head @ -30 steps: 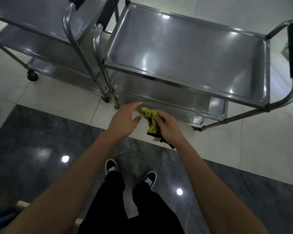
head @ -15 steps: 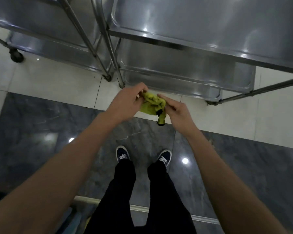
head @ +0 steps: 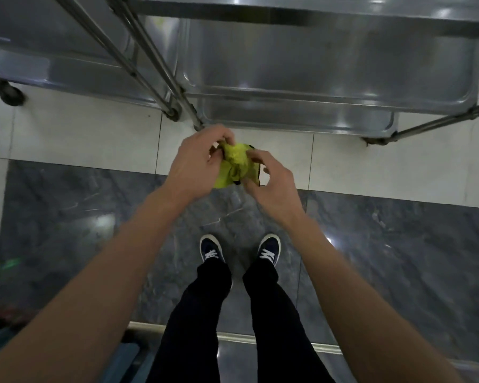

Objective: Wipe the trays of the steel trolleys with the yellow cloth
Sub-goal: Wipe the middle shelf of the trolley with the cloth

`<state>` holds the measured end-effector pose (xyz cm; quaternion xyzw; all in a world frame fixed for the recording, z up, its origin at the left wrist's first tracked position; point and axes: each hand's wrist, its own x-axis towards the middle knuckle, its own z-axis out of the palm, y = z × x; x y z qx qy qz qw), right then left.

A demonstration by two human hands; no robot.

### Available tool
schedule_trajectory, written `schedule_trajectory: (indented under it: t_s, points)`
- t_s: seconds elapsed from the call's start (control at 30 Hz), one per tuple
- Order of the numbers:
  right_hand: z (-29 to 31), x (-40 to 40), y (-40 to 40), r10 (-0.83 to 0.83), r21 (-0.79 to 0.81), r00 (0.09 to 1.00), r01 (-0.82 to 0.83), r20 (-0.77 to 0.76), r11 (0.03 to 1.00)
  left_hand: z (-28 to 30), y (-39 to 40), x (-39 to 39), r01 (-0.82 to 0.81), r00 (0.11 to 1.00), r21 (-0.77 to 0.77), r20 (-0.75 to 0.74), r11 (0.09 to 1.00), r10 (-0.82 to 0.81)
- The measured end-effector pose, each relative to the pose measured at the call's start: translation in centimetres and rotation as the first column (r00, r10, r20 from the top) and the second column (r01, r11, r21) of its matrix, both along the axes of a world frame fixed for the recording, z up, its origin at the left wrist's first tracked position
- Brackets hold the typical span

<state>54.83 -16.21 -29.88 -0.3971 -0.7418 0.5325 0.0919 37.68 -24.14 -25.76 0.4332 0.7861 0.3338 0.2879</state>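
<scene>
Both hands, left hand (head: 195, 161) and right hand (head: 271, 181), curl their fingers around the bunched yellow cloth (head: 234, 164), forearms converging.

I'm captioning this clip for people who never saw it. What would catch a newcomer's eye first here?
The bright yellow cloth stands out at the centre, bunched between the left hand and the right hand, both gripping it above the floor. Just beyond, across the top, the shiny lower trays of the steel trolleys gleam. Below, dark shoes stand on grey marble floor.
</scene>
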Motion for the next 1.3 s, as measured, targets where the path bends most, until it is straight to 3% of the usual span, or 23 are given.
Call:
schedule_trajectory:
  t_s: [0.07, 0.2, 0.43, 0.6, 0.73, 0.87, 0.97, 1.07, 1.17, 1.3]
  points:
    - [-1.9, -0.8, 0.0, 0.036, -0.005, 0.999, -0.036, 0.017, 0.999, -1.6, 0.2, -0.3, -0.046, 0.997, 0.035, 0.061, 0.998, 0.044]
    - [-5.6, -2.5, 0.4, -0.052, 0.098, 0.999, 0.051, 0.010, 0.994, -4.8, 0.0, -1.3, -0.052, 0.989, 0.034, 0.138, 0.998, 0.046]
    - [-8.5, -4.7, 0.3, -0.187, 0.015, 0.979, 0.188, -0.078, 0.982, -9.9, -1.8, -2.7, -0.187, 0.941, 0.016, 0.288, 0.982, 0.175]
    - [-9.4, -4.8, 0.6, -0.230, 0.061, 0.968, 0.236, -0.102, 0.970, -13.5, -2.4, -3.2, -0.021, 0.978, -0.111, 0.204, 0.994, 0.043]
    - [-10.6, -4.5, 0.6, -0.276, 0.107, 0.957, 0.284, -0.083, 0.953, -15.4, -1.2, -3.0, -0.086, 0.983, -0.143, 0.148, 0.986, 0.107]
    - [-11.8, -3.5, 1.5, -0.267, 0.242, 0.961, 0.276, -0.071, 0.930, -15.8, -0.3, -3.4, -0.107, 0.963, -0.197, 0.222, 0.975, 0.150]
    - [-12.9, -3.0, 1.9, -0.160, 0.468, 0.983, 0.182, -0.088, 0.865, -15.9, 0.1, -3.9, -0.200, 0.892, -0.227, 0.361, 0.953, 0.273]
    - [-14.4, -2.9, 1.3, -0.058, 0.565, 0.997, 0.078, -0.053, 0.822, -15.7, 1.1, -3.6, -0.365, 0.730, -0.254, 0.519, 0.896, 0.445]
    - [-16.0, -3.2, 0.1, 0.036, 0.503, 0.999, -0.013, -0.035, 0.864, -15.8, 2.0, -3.2, -0.463, 0.525, -0.284, 0.676, 0.840, 0.518]
    - [-16.6, -4.1, -1.1, 0.020, 0.363, 0.994, 0.022, -0.112, 0.932, -16.3, 2.2, -3.9, -0.470, 0.530, -0.185, 0.723, 0.863, 0.443]
